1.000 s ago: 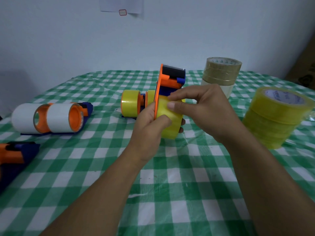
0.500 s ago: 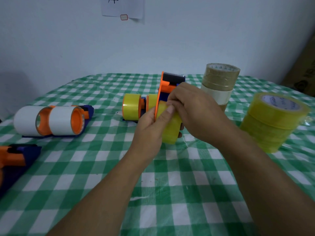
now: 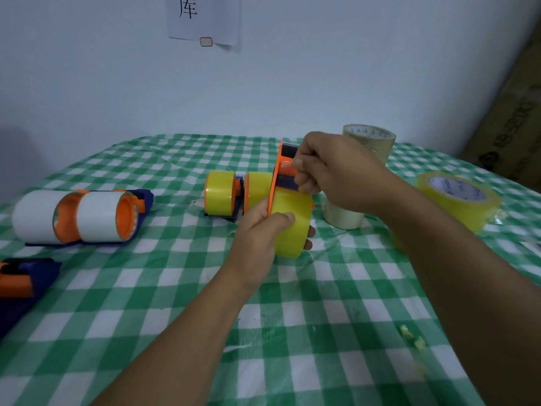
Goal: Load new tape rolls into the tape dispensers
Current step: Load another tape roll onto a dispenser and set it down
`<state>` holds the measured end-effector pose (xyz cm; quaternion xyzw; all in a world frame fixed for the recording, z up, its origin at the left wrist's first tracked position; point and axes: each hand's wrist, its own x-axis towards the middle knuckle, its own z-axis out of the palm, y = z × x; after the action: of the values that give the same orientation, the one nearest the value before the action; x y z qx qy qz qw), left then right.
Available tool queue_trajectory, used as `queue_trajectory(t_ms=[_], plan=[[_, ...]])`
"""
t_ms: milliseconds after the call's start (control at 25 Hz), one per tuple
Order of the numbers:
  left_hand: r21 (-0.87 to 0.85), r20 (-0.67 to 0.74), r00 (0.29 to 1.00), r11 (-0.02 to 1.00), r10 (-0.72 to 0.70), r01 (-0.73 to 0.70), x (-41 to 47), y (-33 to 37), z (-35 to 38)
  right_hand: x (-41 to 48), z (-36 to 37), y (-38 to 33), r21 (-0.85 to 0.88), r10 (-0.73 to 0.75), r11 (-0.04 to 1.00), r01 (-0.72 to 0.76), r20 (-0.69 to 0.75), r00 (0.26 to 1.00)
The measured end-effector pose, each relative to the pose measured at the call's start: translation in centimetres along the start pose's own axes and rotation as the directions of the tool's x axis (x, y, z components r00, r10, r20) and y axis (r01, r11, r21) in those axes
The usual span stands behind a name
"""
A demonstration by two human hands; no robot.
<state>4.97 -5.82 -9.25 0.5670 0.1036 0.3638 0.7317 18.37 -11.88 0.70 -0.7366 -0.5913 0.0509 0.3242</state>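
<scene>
I have the tape dispenser (image 3: 280, 171) held on edge at the middle of the worktop (image 3: 292, 332), with the yellow tape roll (image 3: 292, 230) seated on it. The left hand (image 3: 257, 232) has its grip wrapped round that roll, thumb on the outer face and fingertips showing at the far side. The right hand (image 3: 336, 171) has its grip pinched on the dispenser's orange and blue head. The near half of the checked cloth is open room, apart from a few tape scraps (image 3: 412, 341) at the right. Just behind the held dispenser lie two yellow-loaded dispensers (image 3: 222, 194). A tan roll stack (image 3: 374, 142) stands close behind the right hand, and a yellow roll stack (image 3: 456, 197) sits further right near the cloth's edge. The white-roll dispensers (image 3: 79, 215) lie well apart at the left. Another dispenser (image 3: 20, 279) is cut off by the left border. The right hand hides the cutter end, and I cannot tell whether a tape end is between its fingers.
</scene>
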Motion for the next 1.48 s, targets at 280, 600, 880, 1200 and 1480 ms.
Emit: queue_trajectory(t_ms=[280,600,880,1200,1480], plan=[[0.052,-0.058,0.998,0.998,-0.037,0.040,-0.1,0.4,0.1,0.3,-0.2,-0.6,-0.171,-0.096,0.980,0.101,0.041,0.995],[0.065,-0.040,0.997,0.995,-0.073,0.076,-0.2,0.6,0.0,0.5,0.0,-0.4,-0.172,-0.151,0.972,0.163,0.080,0.985],[0.079,-0.054,0.995,0.993,-0.078,0.082,0.0,0.4,-0.3,0.6,0.0,-0.3,-0.053,-0.090,0.994,0.094,0.076,0.993],[0.065,-0.054,0.996,0.995,-0.068,0.072,0.1,0.2,-0.4,0.9,0.3,0.2,0.084,-0.010,0.996,0.016,-0.061,0.998],[0.025,-0.046,0.997,0.998,-0.064,0.066,0.1,0.0,-0.5,0.8,-0.5,-0.9,0.044,0.046,0.998,-0.049,0.066,0.997]])
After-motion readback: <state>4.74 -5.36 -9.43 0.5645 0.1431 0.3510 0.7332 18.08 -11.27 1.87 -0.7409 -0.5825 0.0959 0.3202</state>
